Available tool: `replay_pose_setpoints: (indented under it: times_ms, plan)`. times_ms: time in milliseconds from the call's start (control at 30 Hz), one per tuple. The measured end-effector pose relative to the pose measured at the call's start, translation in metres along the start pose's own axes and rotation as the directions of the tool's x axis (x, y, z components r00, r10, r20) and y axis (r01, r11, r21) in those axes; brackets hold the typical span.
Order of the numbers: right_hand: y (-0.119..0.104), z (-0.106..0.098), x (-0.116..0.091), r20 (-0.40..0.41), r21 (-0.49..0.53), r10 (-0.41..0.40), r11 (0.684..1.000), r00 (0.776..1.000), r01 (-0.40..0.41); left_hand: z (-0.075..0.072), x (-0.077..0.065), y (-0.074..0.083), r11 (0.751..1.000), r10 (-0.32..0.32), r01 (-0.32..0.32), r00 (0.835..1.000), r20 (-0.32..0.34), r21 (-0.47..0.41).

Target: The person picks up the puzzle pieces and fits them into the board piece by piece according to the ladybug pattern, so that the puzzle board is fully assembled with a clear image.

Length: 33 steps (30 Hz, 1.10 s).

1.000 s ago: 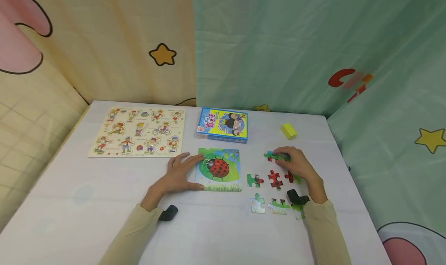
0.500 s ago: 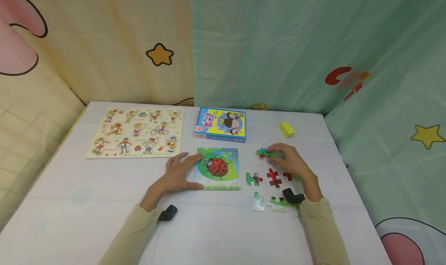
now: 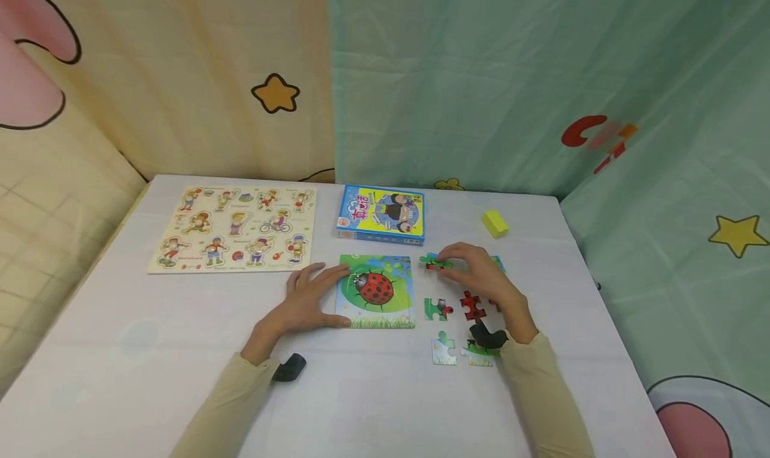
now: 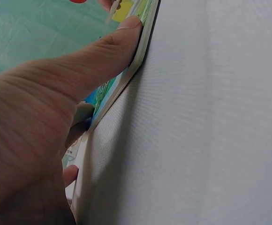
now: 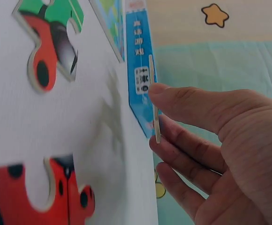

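Observation:
My left hand (image 3: 303, 305) rests on the left edge of a square ladybug puzzle board (image 3: 377, 291), fingers spread. In the left wrist view the straight thumb (image 4: 112, 44) lies on the board's edge. My right hand (image 3: 478, 274), just right of the board, pinches a green and red puzzle piece (image 3: 434, 263). The right wrist view shows that piece edge-on (image 5: 154, 112), clear of the table between thumb and fingertips. Below it lie loose pieces: a ladybug-head piece (image 3: 437, 309), a red spotted piece (image 3: 472, 307) and a pale corner piece (image 3: 444, 350). My right hand and wrist partly hide others.
A blue and yellow box (image 3: 381, 215) lies behind the puzzle board. To the left is a large wooden board (image 3: 234, 231) with sports figures. A yellow block (image 3: 495, 224) sits at the back right. Curtains (image 3: 445, 77) hang right behind the table's far edge.
My right hand has moved left toward the ladybug board with the pinched puzzle piece, uncovering a blue and green piece behind it. The left hand stays in place on the board.

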State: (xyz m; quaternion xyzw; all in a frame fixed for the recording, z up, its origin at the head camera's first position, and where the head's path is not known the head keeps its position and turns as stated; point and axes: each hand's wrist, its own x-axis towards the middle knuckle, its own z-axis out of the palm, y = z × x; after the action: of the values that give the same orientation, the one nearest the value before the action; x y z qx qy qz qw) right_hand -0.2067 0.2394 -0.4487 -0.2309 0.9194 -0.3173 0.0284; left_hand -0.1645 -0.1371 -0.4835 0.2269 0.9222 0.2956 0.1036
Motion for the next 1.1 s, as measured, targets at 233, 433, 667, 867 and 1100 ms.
replay_pose_setpoints:
  times_ms: [233,433,667,867,1100]
  plan:
    - [-0.015,0.007,0.015,0.025,-0.015,-0.034,0.999,0.999,0.035,-0.002,0.000,0.000,1.000,0.012,-0.012,1.000,-0.021,0.003]
    - [-0.024,0.017,0.026,0.061,-0.013,-0.048,0.999,0.997,0.048,-0.001,0.001,-0.001,1.000,0.015,-0.015,1.000,-0.018,0.001]
    - [-0.038,0.027,0.037,0.102,-0.029,-0.092,0.995,0.991,0.096,0.000,0.000,-0.001,1.000,0.008,-0.008,1.000,-0.011,0.005]
    - [-0.049,0.039,0.048,0.141,-0.040,-0.116,0.992,0.983,0.123,-0.001,-0.001,0.000,1.000,0.010,-0.011,1.000,-0.017,-0.005]
    - [-0.059,0.052,0.055,0.173,-0.053,-0.146,0.986,0.974,0.157,-0.001,-0.002,0.002,1.000,0.014,-0.014,1.000,-0.023,-0.013]
